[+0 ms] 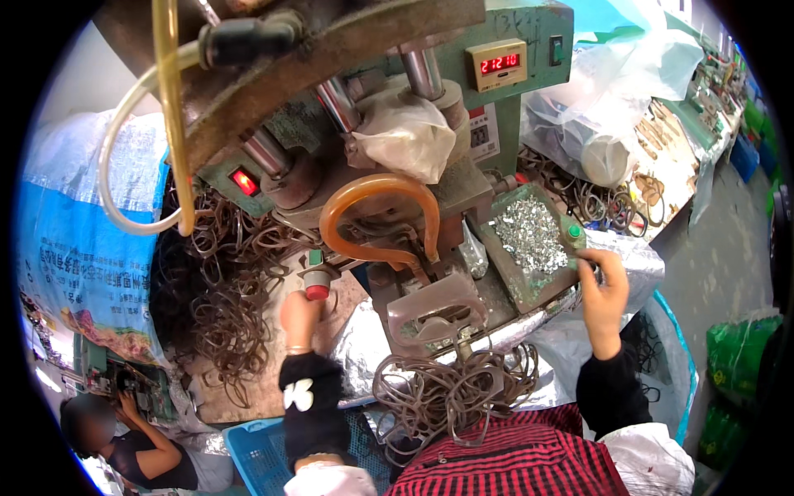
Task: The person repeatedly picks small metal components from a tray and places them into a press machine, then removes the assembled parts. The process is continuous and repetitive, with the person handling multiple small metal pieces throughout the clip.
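My left hand (299,321) is at a small control box with a green button and a red button (317,285); the box hides its fingers. On the other side, my right hand (605,299) reaches to the edge by a green push button (575,232), fingers bent and apart, holding nothing that I can see. Between them stands a press with metal columns (422,73), an orange hose (339,207) looping in front. Beside my right hand, a green tray (517,298) holds many small silvery metal pieces (529,236). A bundle of brown looped strips (451,393) hangs before my lap.
Dark loops (223,331) are heaped at the left, next to a blue and white sack (91,240). A blue plastic basket (260,455) stands below. Plastic bags (595,107) cover things at the back right. Another person (141,446) sits at the lower left.
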Tool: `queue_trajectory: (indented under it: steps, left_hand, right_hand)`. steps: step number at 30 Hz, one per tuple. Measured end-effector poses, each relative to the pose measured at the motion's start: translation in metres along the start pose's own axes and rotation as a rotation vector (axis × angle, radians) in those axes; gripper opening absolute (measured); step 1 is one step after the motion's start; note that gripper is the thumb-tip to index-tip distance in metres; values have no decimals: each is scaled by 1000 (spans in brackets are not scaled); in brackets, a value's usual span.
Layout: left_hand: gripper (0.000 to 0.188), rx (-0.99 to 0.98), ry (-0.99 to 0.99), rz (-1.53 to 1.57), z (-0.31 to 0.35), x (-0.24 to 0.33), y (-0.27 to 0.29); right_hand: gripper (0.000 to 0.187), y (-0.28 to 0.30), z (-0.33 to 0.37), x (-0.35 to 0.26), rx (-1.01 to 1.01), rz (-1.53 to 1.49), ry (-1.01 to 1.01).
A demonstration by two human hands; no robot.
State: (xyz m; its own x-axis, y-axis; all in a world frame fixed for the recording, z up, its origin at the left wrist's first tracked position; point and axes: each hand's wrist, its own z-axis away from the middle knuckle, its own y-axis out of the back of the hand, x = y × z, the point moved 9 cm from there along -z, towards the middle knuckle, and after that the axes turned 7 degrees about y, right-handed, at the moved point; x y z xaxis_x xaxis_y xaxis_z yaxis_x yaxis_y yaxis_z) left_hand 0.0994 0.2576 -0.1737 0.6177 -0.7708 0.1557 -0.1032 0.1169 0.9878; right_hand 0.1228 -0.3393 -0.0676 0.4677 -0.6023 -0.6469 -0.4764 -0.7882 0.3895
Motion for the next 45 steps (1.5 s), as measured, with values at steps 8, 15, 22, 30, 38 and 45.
queue_trajectory:
  steps: [8,15,22,30,38,45]
  left_hand:
    - [14,240,-183,103,56,0,63]
    - [12,214,-248,277,88,20,30]
    - [23,83,-65,1263,82,9,42]
    - [27,522,-362,1241,200,105,169]
    - [30,542,-1175,743,250,224,180]
    - [46,572,-1247,680,249,230,175]
  right_hand:
    - [16,-23,-21,-86,-137,-276,148]
    - [15,-102,-27,-125,-229,-678,19]
    - [33,-122,-12,-125,-268,-1094,-325]
    - [47,-101,-5,-152,-316,-1132,-415]
    - [28,-74,-35,-67,-301,271,201]
    - [13,-71,-36,-18,-151,277,265]
